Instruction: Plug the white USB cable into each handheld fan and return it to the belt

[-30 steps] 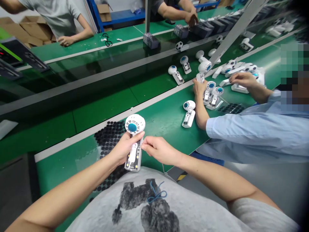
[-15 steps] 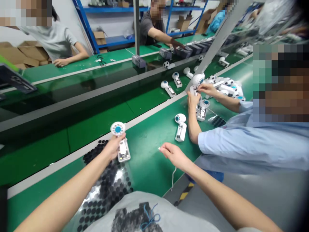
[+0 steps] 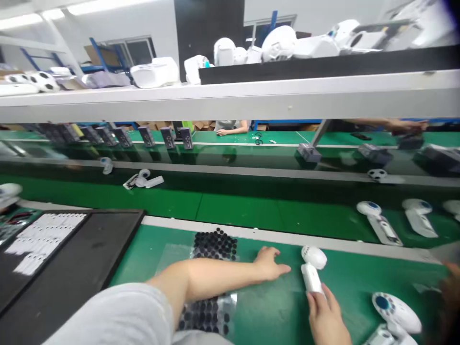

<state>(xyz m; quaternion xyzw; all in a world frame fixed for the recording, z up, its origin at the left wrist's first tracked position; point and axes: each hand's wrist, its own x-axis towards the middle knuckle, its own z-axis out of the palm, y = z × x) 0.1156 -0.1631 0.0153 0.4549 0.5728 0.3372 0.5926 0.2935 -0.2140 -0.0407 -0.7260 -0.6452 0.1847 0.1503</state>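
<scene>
My right hand (image 3: 326,314) grips the lower handle of a white handheld fan (image 3: 311,278), thumb and fingers around its end. The fan's round head points away from me, just above the green bench. My left hand (image 3: 270,265) is open, its thumb and fingers spread toward that fan without touching it. Under my left forearm lies a clear plastic sheet of black round stickers (image 3: 215,243). Another white fan (image 3: 395,309) with a blue centre rests at the lower right, partly cut off by the frame.
A black tray (image 3: 104,249) with rows of small white parts (image 3: 46,237) sits on the left. Beyond the bench edge, a green conveyor (image 3: 237,203) carries several fans. A shelf (image 3: 230,103) crosses above. A co-worker's blurred hand (image 3: 451,287) shows at the right edge.
The view has swung left. My left hand no longer holds a fan and is open. My right hand, which pinched a small white piece, now grips a fan by its handle.
</scene>
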